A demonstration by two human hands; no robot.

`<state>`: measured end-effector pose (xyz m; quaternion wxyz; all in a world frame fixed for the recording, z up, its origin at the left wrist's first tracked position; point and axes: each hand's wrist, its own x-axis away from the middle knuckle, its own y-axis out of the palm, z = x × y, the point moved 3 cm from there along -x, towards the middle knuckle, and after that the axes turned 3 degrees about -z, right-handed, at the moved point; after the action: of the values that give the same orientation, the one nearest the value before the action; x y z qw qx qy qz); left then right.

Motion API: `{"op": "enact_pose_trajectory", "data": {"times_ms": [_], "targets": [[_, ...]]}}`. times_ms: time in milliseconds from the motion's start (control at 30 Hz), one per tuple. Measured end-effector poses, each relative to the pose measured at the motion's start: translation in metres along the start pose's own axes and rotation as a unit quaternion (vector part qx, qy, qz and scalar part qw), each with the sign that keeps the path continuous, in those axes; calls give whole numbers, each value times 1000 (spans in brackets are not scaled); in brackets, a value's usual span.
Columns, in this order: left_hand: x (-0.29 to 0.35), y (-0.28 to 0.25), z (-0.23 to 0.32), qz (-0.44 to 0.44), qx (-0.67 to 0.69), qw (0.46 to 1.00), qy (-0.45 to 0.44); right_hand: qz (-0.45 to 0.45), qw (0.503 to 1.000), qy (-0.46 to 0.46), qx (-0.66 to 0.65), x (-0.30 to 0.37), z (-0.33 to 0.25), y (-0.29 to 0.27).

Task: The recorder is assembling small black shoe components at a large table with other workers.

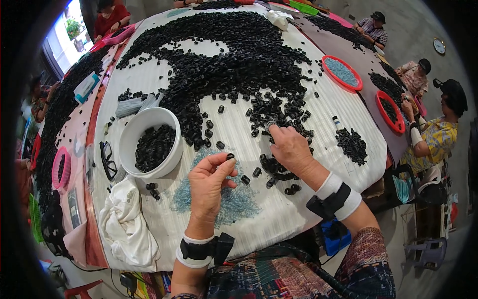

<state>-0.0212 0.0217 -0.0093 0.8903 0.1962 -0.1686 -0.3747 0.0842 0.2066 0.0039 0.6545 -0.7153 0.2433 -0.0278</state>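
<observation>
My left hand (211, 182) pinches a small black cylindrical plastic piece (230, 156) between thumb and fingertips. It hangs over a spread of tiny pale-blue translucent pieces (239, 209) on the white cloth. My right hand (293, 149) is closed with its fingertips down at the near edge of a heap of black pieces (234, 65); what they grip, if anything, is hidden. A few loose black pieces lie between the two hands. To the left stands a white bucket (175, 124) partly filled with the same black pieces.
Left of the bucket lie black-framed eyeglasses (107, 160), and below it a crumpled white cloth (127, 224). Thin black parts (351, 146) form a small pile at right. A red tray (342, 73) holds pale-blue pieces. Several people sit around the neighbouring tables.
</observation>
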Motion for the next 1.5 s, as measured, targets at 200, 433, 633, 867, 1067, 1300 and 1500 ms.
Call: {"op": "enact_pose_trajectory", "data": {"times_ms": [200, 433, 633, 867, 1067, 1300, 1500], "targets": [[1, 2, 0, 8, -2, 1000, -9, 29, 999, -33, -6, 3, 4, 6], [-3, 3, -3, -5, 3, 1000, 3, 95, 993, 1, -72, 19, 22, -27], [-1, -5, -1, 10, -12, 1000, 1, 161, 973, 165, -14, 55, 108, -73], [-4, 2, -3, 0, -1, 1000, 3, 135, 979, 154, 14, 77, 129, -68], [0, -1, -1, 6, 13, 1000, 0, 11, 968, -26, -250, 58, 16, -47], [0, 3, -1, 11, -7, 1000, -14, 24, 985, -108, -136, 30, -7, -15], [0, 2, 0, 17, -5, 1000, -17, 66, 988, -53, -132, 21, 12, -27]]}}
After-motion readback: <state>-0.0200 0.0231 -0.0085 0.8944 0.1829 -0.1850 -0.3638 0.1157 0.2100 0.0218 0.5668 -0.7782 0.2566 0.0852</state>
